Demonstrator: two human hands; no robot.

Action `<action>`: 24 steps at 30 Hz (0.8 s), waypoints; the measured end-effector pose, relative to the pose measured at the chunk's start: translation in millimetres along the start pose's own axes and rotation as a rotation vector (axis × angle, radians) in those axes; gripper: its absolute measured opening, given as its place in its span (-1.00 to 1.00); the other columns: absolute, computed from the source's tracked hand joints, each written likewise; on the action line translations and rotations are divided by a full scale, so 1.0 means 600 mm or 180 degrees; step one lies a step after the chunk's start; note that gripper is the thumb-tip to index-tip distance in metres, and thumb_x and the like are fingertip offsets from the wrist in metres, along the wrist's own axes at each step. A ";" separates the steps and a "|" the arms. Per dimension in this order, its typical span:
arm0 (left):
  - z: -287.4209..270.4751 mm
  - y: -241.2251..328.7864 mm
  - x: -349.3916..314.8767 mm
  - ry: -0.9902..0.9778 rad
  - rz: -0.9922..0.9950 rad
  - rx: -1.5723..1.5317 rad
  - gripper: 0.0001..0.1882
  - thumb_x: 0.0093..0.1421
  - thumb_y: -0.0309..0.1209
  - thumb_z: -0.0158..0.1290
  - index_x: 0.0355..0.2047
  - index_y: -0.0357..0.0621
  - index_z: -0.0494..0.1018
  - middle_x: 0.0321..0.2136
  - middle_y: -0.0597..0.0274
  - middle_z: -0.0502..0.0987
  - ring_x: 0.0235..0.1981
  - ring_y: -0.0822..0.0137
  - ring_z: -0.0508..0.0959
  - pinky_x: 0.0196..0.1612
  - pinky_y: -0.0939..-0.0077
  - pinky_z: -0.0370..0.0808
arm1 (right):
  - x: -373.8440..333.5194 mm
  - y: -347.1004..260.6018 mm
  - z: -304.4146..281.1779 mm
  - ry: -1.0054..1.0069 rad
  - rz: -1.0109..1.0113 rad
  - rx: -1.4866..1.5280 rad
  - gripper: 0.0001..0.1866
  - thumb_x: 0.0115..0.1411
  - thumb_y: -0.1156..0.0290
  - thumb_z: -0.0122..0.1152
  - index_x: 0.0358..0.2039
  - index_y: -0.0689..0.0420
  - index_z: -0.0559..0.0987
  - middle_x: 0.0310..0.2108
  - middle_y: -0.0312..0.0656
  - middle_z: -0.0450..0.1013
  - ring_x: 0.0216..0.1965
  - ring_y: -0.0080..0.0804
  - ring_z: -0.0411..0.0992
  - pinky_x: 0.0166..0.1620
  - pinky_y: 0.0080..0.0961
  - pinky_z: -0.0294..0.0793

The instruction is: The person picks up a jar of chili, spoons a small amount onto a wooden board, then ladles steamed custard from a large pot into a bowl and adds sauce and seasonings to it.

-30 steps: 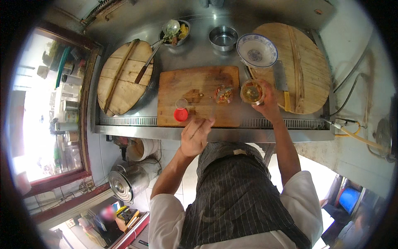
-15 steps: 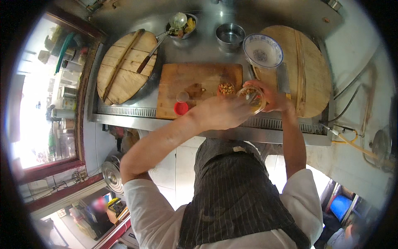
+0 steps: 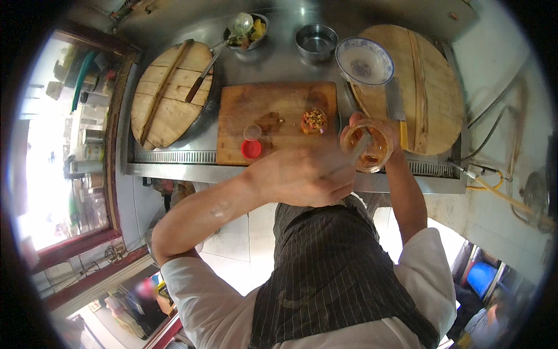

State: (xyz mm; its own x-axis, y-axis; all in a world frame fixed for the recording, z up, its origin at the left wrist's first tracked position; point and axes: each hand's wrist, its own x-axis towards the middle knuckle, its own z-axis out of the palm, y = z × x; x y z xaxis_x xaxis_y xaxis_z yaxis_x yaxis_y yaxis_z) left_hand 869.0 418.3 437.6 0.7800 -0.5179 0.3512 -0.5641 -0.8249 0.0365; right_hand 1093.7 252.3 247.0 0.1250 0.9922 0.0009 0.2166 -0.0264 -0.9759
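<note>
My right hand (image 3: 394, 135) is wrapped round a clear jar (image 3: 380, 165), its mouth tilted toward me and reddish-brown sauce smeared inside. My left hand (image 3: 308, 177), slightly blurred, is closed on a grey metal spoon (image 3: 362, 143) whose end is inside the jar; the grip hides most of its handle. Left of the jar, a heap of chopped red and yellow bits (image 3: 314, 120) sits on the wooden cutting board (image 3: 238, 107). A red lid (image 3: 251, 149) and a small clear round piece (image 3: 252, 132) lie on the board beyond my left forearm.
A knife (image 3: 395, 102) with a yellow handle lies beside a round wooden lid (image 3: 436, 93), near a blue-and-white bowl (image 3: 365, 61). Behind the board stand a steel bowl (image 3: 316, 43) and a food bowl (image 3: 256, 41) with a ladle (image 3: 206, 72). Another wooden lid (image 3: 168, 96) is at left.
The jar has come nearer to me and slightly right, its mouth turned more toward me. My left hand has moved nearer and lower, uncovering more of the chopped heap.
</note>
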 end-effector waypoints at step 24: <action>0.061 0.014 0.003 0.0944 -0.1835 -0.1508 -0.89 0.21 -0.56 -0.03 -0.25 -0.32 0.39 -0.47 0.06 0.51 -0.55 0.29 0.56 -0.55 0.47 0.47 | 0.035 -0.016 0.008 -0.0030 -0.0418 0.1957 -0.42 0.07 0.27 0.19 0.08 0.22 0.34 0.04 -0.06 0.34 0.00 -0.21 0.38 0.05 -0.27 0.40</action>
State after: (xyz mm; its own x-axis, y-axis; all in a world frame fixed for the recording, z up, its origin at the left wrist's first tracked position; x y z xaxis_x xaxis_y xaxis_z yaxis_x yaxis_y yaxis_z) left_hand 875.7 402.1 404.2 0.9168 0.0971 0.3874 -0.2011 -0.7258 0.6578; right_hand 1089.4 274.3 255.4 0.1260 0.9835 0.1301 -0.3673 0.1681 -0.9148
